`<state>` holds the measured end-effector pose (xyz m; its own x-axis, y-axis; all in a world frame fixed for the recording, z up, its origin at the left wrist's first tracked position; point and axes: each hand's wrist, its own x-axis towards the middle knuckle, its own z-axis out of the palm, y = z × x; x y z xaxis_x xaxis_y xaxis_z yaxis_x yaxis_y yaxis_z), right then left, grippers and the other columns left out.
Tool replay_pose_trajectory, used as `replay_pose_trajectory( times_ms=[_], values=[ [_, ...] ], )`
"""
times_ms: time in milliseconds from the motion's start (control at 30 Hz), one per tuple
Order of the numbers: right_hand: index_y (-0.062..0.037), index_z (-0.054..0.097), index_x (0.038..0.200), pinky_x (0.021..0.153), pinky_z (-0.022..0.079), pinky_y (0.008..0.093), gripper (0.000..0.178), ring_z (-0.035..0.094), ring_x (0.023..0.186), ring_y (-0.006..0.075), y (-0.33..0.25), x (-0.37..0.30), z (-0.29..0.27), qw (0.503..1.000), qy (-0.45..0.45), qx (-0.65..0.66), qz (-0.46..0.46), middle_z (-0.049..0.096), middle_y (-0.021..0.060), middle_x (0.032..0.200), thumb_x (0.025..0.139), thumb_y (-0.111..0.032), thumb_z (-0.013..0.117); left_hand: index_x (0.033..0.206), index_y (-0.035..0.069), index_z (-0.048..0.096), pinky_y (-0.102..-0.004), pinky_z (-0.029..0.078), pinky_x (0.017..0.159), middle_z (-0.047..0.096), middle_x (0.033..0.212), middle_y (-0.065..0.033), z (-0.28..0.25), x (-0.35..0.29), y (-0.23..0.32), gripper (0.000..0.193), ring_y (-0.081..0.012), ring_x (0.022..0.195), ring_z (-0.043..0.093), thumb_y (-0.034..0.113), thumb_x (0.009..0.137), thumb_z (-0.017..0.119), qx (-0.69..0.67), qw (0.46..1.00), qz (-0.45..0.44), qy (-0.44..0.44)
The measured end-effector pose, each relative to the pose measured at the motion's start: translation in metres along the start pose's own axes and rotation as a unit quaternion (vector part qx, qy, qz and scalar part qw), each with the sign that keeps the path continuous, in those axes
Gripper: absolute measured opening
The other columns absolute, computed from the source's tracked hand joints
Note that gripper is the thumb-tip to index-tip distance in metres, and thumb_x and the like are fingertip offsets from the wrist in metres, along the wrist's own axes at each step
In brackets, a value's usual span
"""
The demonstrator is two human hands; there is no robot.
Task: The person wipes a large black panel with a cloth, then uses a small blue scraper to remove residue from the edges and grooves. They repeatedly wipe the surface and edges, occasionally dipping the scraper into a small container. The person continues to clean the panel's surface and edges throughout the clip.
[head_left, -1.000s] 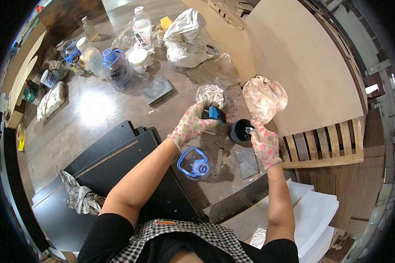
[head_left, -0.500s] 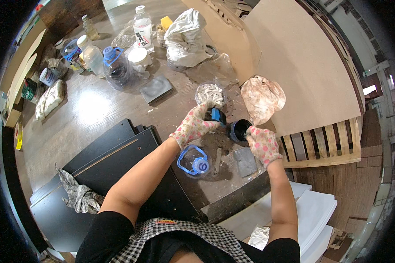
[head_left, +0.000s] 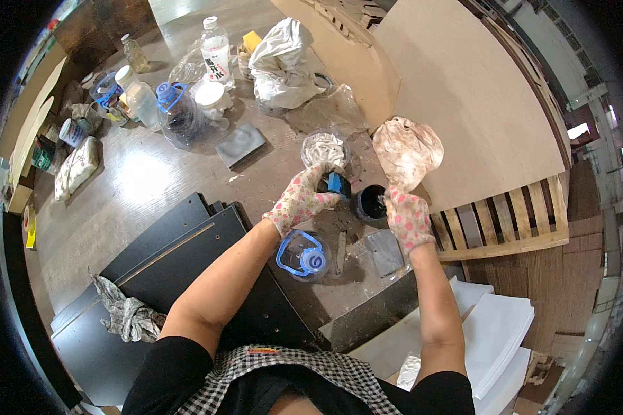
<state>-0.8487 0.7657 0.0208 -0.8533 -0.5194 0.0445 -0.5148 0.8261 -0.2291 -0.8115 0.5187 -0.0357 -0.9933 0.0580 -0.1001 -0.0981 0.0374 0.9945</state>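
So the left hand, gloved in a flowery print, has its fingers clamped on a blue-and-black block, thumb on the near side and the rest round the far side, held just above the table right by a dark cup at about 4 o'clock from it. The right hand, gloved the same, is at the cup's right rim with its fingers bent inward; can't tell if they're pinched on something or just resting there, the fingertips are too hard to make out. For handling, I'd guess the block is light and a bit grippy, maybe spongy underneath, so hold it by the sides like this and keep off the dark face, which could be messy. The cup looks thin-walled and easy to tip to me, and the rim could be slick; I'd steady it low on the outside. It's dark inside and I can't tell how full it is. Around the block: a clear bowl with a crumpled white rag in it at 11 o'clock, a stained cloth up at 2, a flat grey slab at 5, a thin strip at 6, a clear jug with a blue handle between 6 and 7, and a stack of black boards over at 8.
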Motion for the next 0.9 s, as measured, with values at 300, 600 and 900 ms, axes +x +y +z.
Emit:
replay_pose_trajectory(
  times_ms=[300, 600, 900],
  values=[
    [-0.0035, 0.07, 0.109, 0.079, 0.054, 0.0406, 0.023, 0.071, 0.089, 0.0338, -0.008, -0.006, -0.003, 0.994, -0.018, 0.091, 0.051, 0.073, 0.019, 0.093, 0.088, -0.013, 0.067, 0.131, 0.004, 0.057, -0.0341, 0.048, 0.096, 0.067, 0.118, -0.0112, -0.002, -0.003, 0.004, 0.054, -0.0196, 0.109, 0.062, 0.005, 0.079, 0.074, 0.008, 1.0, 0.013, 0.01],
    [-0.0058, 0.071, 0.105, 0.073, 0.054, 0.0448, 0.02, 0.07, 0.081, 0.0378, 0.004, -0.034, -0.018, 0.989, 0.04, 0.135, 0.039, 0.071, 0.0192, 0.085, 0.088, -0.015, 0.066, 0.131, 0.003, 0.056, -0.033, 0.048, 0.098, 0.065, 0.118, -0.0059, -0.008, -0.004, 0.009, 0.055, -0.0163, 0.11, 0.06, 0.004, 0.08, 0.076, -0.02, 1.0, 0.001, -0.02],
    [-0.0048, 0.062, 0.098, 0.059, 0.051, 0.0399, 0.008, 0.068, 0.062, 0.0281, 0.005, -0.071, 0.005, 0.968, 0.133, 0.16, 0.141, 0.069, 0.0135, 0.071, 0.093, -0.011, 0.062, 0.133, 0.007, 0.056, -0.0331, 0.052, 0.095, 0.064, 0.12, -0.0035, -0.01, -0.008, 0.016, 0.055, -0.0145, 0.107, 0.062, 0.004, 0.081, 0.075, -0.161, 0.985, -0.005, -0.065]
  ],
)
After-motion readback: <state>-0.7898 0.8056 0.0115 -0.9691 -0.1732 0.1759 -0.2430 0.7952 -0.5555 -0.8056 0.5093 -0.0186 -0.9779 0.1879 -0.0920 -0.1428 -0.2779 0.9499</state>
